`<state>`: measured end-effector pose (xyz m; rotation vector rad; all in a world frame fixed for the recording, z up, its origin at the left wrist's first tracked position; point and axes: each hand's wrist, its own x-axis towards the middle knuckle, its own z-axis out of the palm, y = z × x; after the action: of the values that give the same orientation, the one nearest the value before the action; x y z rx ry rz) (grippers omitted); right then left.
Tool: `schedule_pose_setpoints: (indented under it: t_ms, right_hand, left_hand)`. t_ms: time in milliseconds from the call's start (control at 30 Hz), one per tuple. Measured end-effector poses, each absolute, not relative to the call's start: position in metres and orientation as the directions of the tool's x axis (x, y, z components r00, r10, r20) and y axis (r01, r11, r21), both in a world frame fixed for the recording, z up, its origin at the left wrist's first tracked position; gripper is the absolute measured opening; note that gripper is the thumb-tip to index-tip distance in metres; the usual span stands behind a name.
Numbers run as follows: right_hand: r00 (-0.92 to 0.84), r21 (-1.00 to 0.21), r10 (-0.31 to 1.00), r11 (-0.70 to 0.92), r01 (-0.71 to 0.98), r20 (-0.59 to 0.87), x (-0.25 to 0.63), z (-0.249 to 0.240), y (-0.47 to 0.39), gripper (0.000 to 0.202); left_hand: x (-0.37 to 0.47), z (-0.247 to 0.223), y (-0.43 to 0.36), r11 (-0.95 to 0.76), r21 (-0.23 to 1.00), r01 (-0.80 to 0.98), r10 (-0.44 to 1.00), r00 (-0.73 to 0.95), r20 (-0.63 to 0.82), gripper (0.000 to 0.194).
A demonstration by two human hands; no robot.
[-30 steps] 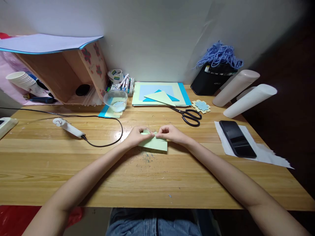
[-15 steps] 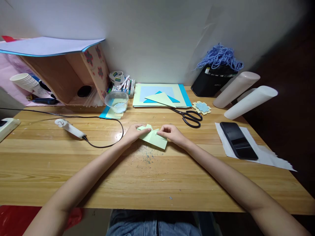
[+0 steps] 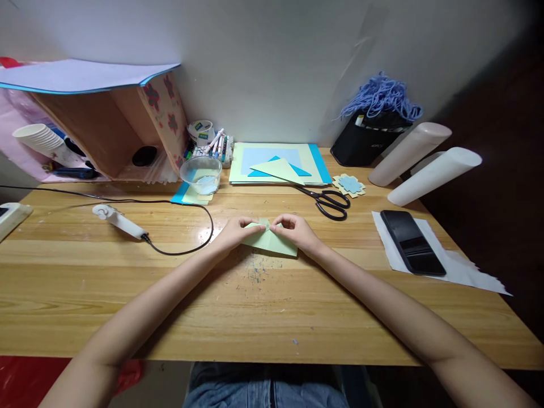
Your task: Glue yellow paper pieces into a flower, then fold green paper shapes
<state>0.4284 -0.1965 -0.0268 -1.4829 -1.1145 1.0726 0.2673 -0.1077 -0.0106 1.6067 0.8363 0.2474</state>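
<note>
A pale green folded paper (image 3: 274,242) is held just over the wooden table, its long edge toward me. My left hand (image 3: 240,232) is closed on its left part, thumb on top. My right hand (image 3: 295,231) pinches it near the middle of the upper edge, so the two thumbs almost meet. The fingers hide part of the folds. Beyond the hands lie black-handled scissors (image 3: 329,203), their blades reaching under or against a pale green paper triangle (image 3: 280,170). A layered paper flower (image 3: 349,185) rests right of them.
A glue gun (image 3: 121,222) with its black cord lies at left, near a clear plastic bowl (image 3: 201,177). Coloured sheets (image 3: 312,161) are stacked by the wall. On the right are a phone (image 3: 411,242), two white rolls (image 3: 436,175) and a black holder (image 3: 361,141) with blue yarn.
The folded paper has turned so its near edge lies more level. My right hand has shifted its pinch, and both thumbs are closer together at the top edge.
</note>
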Motion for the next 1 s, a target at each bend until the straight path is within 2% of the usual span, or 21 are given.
schedule_pose_setpoints:
  t_ms: [300,567,833,1000]
  right_hand:
    - [0.136,-0.97,0.984,-0.137,0.2,-0.111,0.435,-0.026,-0.196,0.026]
    - [0.096,-0.971,0.988,-0.134,0.197,-0.117,0.435,-0.026,-0.195,0.024]
    - [0.038,-0.964,0.997,-0.071,0.255,-0.064,0.435,-0.029,-0.197,0.025]
    - [0.024,-0.951,0.998,-0.056,0.303,-0.051,0.435,-0.031,-0.198,0.023]
  left_hand:
    - [0.262,-0.008,-0.096,0.21,0.914,0.348,0.502,0.763,-0.406,0.042]
    - [0.262,-0.01,-0.093,0.242,0.915,0.323,0.451,0.798,-0.401,0.035]
    - [0.26,-0.006,-0.092,0.04,0.912,0.408,0.463,0.801,-0.379,0.037]
    - [0.262,-0.008,-0.093,-0.064,0.901,0.43,0.494,0.798,-0.346,0.031]
